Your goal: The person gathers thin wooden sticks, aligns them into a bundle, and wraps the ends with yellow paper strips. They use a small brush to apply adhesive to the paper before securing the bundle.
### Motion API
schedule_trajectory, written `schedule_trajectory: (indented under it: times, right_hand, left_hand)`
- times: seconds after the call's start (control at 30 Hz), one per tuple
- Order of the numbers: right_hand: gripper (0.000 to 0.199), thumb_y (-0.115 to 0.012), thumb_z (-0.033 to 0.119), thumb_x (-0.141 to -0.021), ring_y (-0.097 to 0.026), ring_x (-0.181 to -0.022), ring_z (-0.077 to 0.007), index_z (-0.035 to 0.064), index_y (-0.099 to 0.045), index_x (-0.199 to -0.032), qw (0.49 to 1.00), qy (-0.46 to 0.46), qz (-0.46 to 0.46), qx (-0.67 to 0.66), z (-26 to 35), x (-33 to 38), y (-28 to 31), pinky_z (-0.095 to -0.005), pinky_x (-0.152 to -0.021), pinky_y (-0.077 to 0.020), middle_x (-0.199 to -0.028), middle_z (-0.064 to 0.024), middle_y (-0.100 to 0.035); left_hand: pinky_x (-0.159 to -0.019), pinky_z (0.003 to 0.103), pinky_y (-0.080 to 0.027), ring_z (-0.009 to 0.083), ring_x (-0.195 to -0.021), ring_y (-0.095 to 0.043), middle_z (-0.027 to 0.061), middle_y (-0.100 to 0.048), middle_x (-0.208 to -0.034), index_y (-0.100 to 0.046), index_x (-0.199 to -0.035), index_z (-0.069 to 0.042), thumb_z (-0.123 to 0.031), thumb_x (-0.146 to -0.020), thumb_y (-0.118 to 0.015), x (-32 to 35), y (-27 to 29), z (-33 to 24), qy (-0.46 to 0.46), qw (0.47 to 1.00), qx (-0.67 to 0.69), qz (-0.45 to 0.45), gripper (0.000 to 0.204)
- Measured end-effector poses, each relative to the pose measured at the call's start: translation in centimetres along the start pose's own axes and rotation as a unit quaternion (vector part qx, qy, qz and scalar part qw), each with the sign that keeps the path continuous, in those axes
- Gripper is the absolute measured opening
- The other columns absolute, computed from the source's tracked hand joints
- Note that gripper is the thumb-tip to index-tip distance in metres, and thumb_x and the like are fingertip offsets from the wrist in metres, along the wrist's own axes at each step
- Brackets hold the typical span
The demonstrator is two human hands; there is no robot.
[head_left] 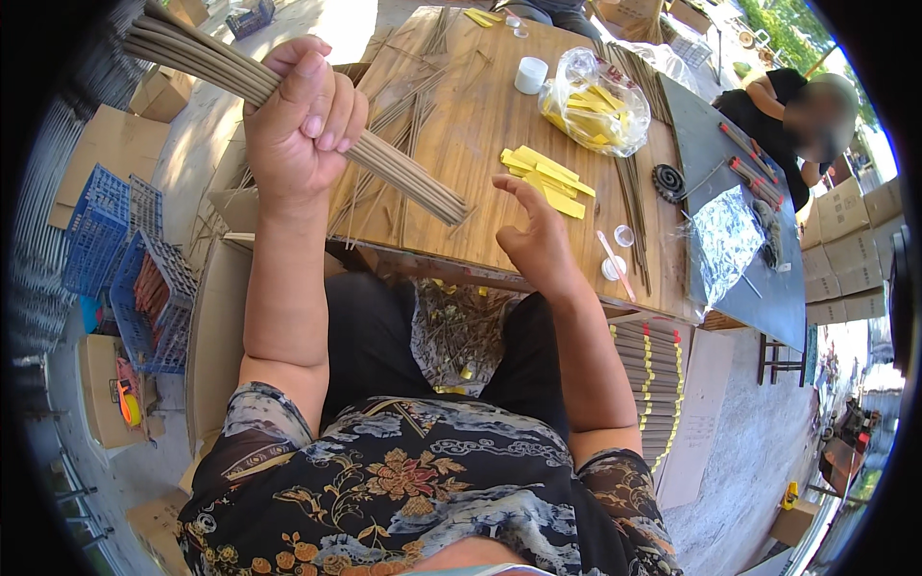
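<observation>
Two hands: left [300, 125] clenched around stick bundle [384, 158], right [538, 235] open, empty.

Your left hand [300, 120] hides the middle of the stick bundle [403, 173]; its far end runs out of view.

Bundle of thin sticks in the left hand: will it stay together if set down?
Probably not: the bundle of sticks shows no tie, only the left hand clamps it. The sticks look stiff, light and round, so they would likely spread and roll on the table.
</observation>
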State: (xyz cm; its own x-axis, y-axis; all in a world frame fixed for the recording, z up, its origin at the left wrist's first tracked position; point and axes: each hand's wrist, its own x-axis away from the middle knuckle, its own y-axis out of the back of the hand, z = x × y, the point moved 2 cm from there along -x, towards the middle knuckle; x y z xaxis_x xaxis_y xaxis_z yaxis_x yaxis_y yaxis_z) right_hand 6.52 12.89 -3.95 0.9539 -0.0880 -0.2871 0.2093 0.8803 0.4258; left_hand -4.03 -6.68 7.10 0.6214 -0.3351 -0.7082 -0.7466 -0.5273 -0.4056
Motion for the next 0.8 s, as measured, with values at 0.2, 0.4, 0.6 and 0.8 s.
schedule_trajectory:
  times: [0.2,0.4,0.6,0.8]
  right_hand:
    - [0.042,-0.066,0.011,-0.069,-0.054,-0.097,-0.0284,-0.0016,-0.050,-0.106,0.989,0.102,0.091,-0.049,6.5,-1.2,-2.1,-0.0324,-0.083,-0.0417,-0.099,-0.0168,-0.057]
    - [0.021,-0.063,0.018,-0.079,-0.055,-0.064,-0.0099,0.0001,-0.054,-0.085,0.901,-0.155,0.341,-0.218,5.6,-0.1,-3.6,-0.0232,-0.059,-0.0445,-0.068,-0.0023,-0.058]
    - [0.020,-0.057,0.019,-0.085,-0.047,-0.059,-0.0049,0.0001,-0.054,-0.081,0.948,-0.063,0.234,-0.205,5.8,1.4,-4.9,-0.0219,-0.053,-0.0410,-0.062,0.0012,-0.052]
    - [0.023,-0.058,0.021,-0.082,-0.049,-0.054,-0.0136,-0.0016,-0.055,-0.083,0.972,-0.092,0.196,-0.087,4.2,1.9,-4.8,-0.0306,-0.055,-0.0424,-0.058,-0.0095,-0.053]
  left_hand:
    - [-0.034,0.022,-0.028,0.0054,-0.034,-0.032,-0.0046,-0.037,-0.045,-0.055,-0.098,-0.002,-0.010,-0.087,-0.049,2.0,-2.3,1.9,0.055,0.995,0.064,0.051,0.015]
    - [-0.032,0.019,-0.030,0.0046,-0.034,-0.033,-0.0041,-0.040,-0.046,-0.053,-0.099,-0.001,-0.008,-0.087,-0.045,2.4,-2.3,0.0,0.042,0.982,0.165,0.085,0.016]
    - [-0.038,0.020,-0.034,0.0068,-0.041,-0.038,-0.0011,-0.043,-0.053,-0.048,-0.102,0.001,-0.008,-0.089,-0.041,2.8,-0.9,0.6,0.034,0.976,0.197,0.083,0.018]
    - [-0.052,0.023,-0.035,0.0091,-0.053,-0.039,-0.0011,-0.043,-0.061,-0.053,-0.100,-0.002,-0.022,-0.088,-0.048,2.1,1.7,-1.2,0.010,0.979,0.203,0.007,0.024]
